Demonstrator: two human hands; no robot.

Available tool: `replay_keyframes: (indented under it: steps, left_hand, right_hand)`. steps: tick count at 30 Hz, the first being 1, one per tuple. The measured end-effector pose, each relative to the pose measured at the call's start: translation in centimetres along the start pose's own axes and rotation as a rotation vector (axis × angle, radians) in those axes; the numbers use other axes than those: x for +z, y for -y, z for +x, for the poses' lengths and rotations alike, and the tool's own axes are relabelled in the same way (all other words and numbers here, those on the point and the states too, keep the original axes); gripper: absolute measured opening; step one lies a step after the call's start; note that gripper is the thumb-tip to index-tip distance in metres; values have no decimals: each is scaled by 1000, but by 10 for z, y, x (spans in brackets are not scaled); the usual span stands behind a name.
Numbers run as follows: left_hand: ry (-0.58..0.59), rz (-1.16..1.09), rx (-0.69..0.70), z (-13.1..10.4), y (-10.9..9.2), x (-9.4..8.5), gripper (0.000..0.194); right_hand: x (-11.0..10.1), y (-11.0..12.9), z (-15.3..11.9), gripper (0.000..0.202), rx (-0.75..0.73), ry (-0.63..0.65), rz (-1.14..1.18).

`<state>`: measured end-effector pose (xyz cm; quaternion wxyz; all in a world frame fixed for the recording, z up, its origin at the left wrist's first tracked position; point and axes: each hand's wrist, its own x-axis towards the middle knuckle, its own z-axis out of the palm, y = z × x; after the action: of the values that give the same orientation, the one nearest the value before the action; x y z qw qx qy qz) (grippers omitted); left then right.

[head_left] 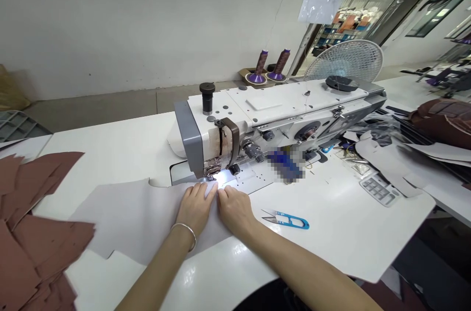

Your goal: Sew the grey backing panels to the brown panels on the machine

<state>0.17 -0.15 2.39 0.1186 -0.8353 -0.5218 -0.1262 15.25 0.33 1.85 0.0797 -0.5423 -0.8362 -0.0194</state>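
A large pale grey sheet (125,218) lies on the white table, its right edge at the lit needle area of the sewing machine (213,166). My left hand (196,205), with a bangle at the wrist, presses on the sheet just in front of the presser foot, its fingers close together. Beside it, my right hand (233,207) is curled at the sheet's edge, fingertips bent under and gripping the edge. The two hands nearly touch at the thumbs. Blue-handled thread snips (287,219) lie to the right of my right hand.
Stacks of reddish-brown pieces (47,242) cover the left side of the table (128,139). Two thread cones (281,63) and a white fan (346,63) stand behind the machine. Grey cut pieces (382,164), small parts and brown material (441,119) lie at the right.
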Motion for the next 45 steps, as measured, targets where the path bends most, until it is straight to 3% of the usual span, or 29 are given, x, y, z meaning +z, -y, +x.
replay_keyframes:
  steps: [9,20,36,45]
  left_hand:
    - [97,7,3,2,-1,-4,52]
    - [83,32,-7,2,-2,-3,41]
    - [40,-7,-109,5,-2,3,33]
    - [34,3,-135,8,-3,2,32]
  right_hand:
    - [4,-4,-3,25,-19,-66,6]
    - [-9,4,-2,14,-59,40,11]
    - [-6,5,11,23,-343,-32,-99]
    - [-2,3,12,21,-296,-14,-109]
